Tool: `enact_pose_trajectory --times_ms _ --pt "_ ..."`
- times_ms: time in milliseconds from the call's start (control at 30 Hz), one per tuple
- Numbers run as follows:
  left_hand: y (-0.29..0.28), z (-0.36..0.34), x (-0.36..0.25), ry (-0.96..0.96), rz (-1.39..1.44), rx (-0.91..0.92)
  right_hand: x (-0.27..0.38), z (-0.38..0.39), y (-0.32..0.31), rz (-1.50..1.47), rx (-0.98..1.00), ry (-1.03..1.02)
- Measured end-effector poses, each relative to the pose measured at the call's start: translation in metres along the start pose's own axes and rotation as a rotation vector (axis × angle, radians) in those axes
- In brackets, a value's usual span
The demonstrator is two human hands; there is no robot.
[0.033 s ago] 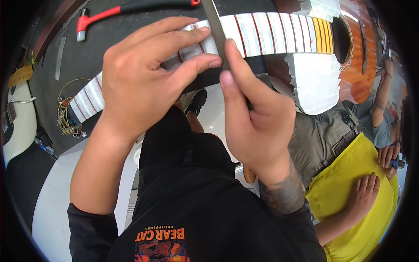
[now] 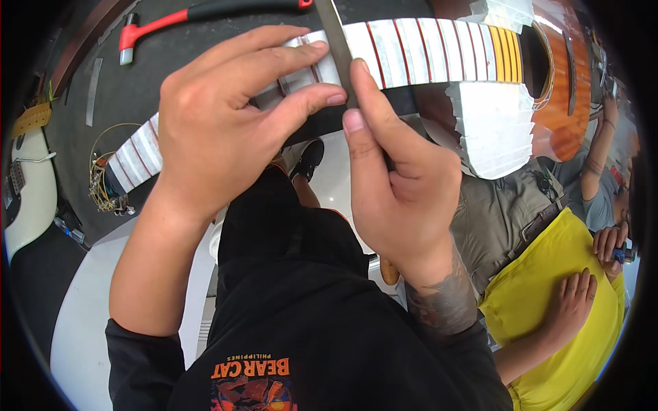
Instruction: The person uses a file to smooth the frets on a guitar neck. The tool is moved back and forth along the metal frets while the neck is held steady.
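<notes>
A guitar neck (image 2: 404, 56) lies across the bench, its fretboard covered with white tape between the reddish fret lines and yellow tape near the soundhole. My left hand (image 2: 212, 116) is closed over the neck, fingers toward its far edge and thumb toward the near one. Between finger and thumb, my right hand (image 2: 404, 178) grips a narrow flat metal file (image 2: 336, 41). The file lies crosswise over the taped neck, just right of my left fingertips. White masking (image 2: 495, 133) covers part of the reddish-brown guitar body (image 2: 563, 127). Its far end is hidden beyond the view's edge.
A red and black mallet (image 2: 161, 26) lies beyond the neck. Coiled strings (image 2: 103, 185) hang about the headstock at left, near a cream guitar body (image 2: 34, 185). At right, close by, stands a person in a yellow shirt (image 2: 548, 288); another person's arm (image 2: 598, 154) shows behind.
My right hand has shifted very slightly to the left. My left hand keeps its hold, and the neck stays in place.
</notes>
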State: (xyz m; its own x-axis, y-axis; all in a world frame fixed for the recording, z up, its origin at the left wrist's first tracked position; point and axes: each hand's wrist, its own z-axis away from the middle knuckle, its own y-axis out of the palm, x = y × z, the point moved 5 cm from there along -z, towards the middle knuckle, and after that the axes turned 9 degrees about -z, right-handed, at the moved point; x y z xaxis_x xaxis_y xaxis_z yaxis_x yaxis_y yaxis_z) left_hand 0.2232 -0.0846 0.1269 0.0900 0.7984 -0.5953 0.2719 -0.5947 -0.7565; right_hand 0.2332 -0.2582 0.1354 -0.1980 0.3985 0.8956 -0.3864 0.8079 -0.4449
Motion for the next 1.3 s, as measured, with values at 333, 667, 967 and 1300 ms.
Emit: enact_pose_trajectory --times_ms 333,667,967,1300 --pt "-0.002 -0.002 -0.004 0.071 -0.037 0.019 -0.009 0.117 -0.026 0.035 -0.001 -0.011" --pt "0.0 0.003 -0.001 0.012 -0.022 0.007 0.002 -0.009 0.005 -0.019 -0.039 -0.121" --pt "-0.002 0.001 -0.006 0.122 -0.053 -0.007 -0.024 0.086 -0.031 -0.276 -0.047 0.314" --pt "-0.001 0.0 -0.002 0.102 0.048 -0.003 -0.014 0.126 -0.022 -0.003 -0.041 -0.028"
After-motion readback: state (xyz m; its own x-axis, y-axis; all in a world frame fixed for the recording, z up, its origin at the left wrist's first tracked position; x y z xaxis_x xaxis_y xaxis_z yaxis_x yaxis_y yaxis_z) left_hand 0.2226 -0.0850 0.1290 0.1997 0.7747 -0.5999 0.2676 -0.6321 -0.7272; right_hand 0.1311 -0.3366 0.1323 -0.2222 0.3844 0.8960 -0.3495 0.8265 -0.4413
